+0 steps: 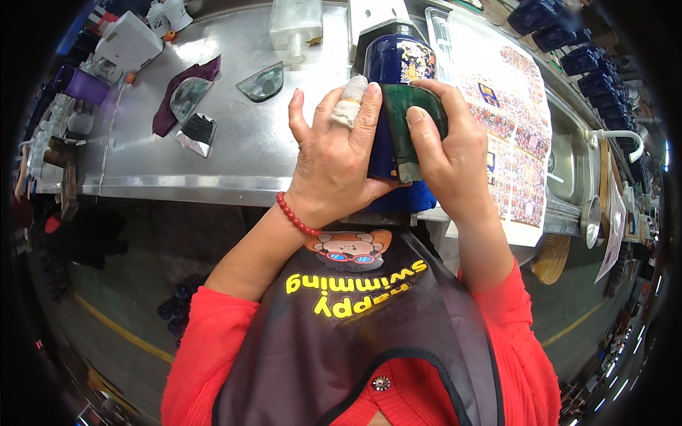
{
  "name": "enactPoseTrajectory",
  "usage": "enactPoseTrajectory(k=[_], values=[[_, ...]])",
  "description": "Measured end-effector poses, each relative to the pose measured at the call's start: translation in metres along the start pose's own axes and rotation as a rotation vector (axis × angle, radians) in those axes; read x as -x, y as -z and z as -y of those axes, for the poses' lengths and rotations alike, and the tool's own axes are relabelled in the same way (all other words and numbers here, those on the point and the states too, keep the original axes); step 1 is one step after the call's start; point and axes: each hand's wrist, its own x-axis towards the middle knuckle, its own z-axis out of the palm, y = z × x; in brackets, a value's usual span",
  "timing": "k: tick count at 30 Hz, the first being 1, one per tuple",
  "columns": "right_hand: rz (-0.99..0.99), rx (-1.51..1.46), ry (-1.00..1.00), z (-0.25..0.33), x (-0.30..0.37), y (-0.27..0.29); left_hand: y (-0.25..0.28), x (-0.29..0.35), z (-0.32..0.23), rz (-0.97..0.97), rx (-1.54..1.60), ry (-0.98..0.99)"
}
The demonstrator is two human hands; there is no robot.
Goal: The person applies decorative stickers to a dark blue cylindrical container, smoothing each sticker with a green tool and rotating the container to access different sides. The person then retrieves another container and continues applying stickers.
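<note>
A dark blue glass bottle [384, 62] with a gold and coloured floral pattern lies with its neck away from me. My left hand [337, 153] holds it from the left, index finger along its side and thumb near its base. White cloth held by a yellow band wraps one finger, and the little finger sticks out. My right hand [455, 138] grips a dark green, curved-edged scraper [403, 124] and presses it on the bottle, covering part of the pattern. Blue cloth [408, 199] lies under the base.
A metal table [234, 153] carries a half-round translucent scraper [261, 82], a purple cloth [165, 110], a foil piece [197, 133] and a clear container [295, 25]. Right are printed decal sheets [522, 153], a sink [566, 160] and blue bottles [604, 85].
</note>
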Motion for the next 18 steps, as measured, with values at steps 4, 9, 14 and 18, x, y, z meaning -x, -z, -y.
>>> enactPoseTrajectory(k=[4,9,14,18], values=[[-0.115,-0.305,-0.166,-0.015,0.011,0.017,-0.006,0.006,0.007,0.007,0.066,0.021],[-0.202,-0.409,-0.233,-0.044,0.034,0.024,-0.007,0.012,0.02,0.159,0.289,0.051],[-0.203,-0.302,-0.142,-0.052,0.049,0.026,-0.008,0.013,0.015,0.207,0.623,0.296],[-0.043,-0.054,0.229,-0.048,0.047,0.037,-0.009,0.011,0.013,0.213,0.639,0.29]])
